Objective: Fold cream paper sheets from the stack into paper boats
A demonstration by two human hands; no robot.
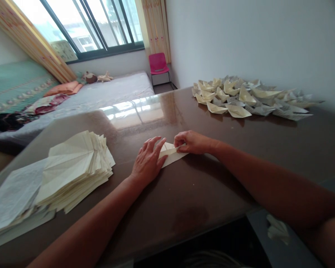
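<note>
A folded sheet of cream paper lies on the brown table in front of me, with a raised triangular part along its far side. My left hand covers its left end, the thumb on the near edge and the curved fingers over the far side. At the right end, my right hand pinches the upper fold between thumb and fingertips. The paper's left end is hidden under my left hand.
Left on the glossy table lies a stack of creased cream sheets beside greyish printed sheets. Many folded paper boats crowd the far right, near the wall. Beyond stand a bed and a pink chair.
</note>
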